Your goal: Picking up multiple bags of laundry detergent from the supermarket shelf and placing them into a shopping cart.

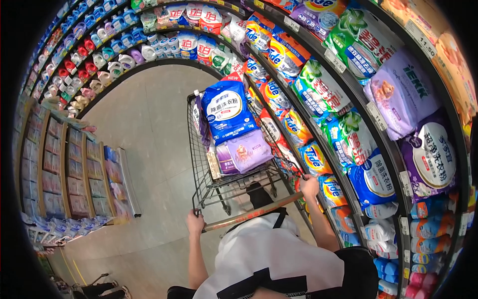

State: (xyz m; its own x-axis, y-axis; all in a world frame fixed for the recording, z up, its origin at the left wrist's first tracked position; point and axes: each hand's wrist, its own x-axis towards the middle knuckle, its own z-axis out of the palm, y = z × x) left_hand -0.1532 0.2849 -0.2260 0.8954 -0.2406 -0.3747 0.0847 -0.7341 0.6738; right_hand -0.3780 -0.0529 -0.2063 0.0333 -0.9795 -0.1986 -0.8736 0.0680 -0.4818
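My left hand (pixel 196 221) is closed around the left end of the shopping cart's handle, where the bar meets the dark frame. At the right end, my right hand (pixel 309 186) grips the same handle bar (pixel 254 213). Ahead of it lies the black wire shopping cart (pixel 197 172). A blue bag of laundry powder (pixel 228 112) leans upright in the basket. In front of that rests a lilac bag (pixel 251 150) with a bear picture. A purple package (pixel 225 160) is partly hidden beneath it. Along the basket's left side stands another purple-and-white bag (pixel 201 127), seen edge-on.
To my right, close by the cart, runs a shelf (pixel 336 61) of detergent bags, including Tide bags (pixel 295 127). Shelves of detergent bottles (pixel 129 61) curve along the far left. A display rack of packages (pixel 71 168) stands left. Behind left, a person's legs (pixel 101 289) show on the floor (pixel 157 149).
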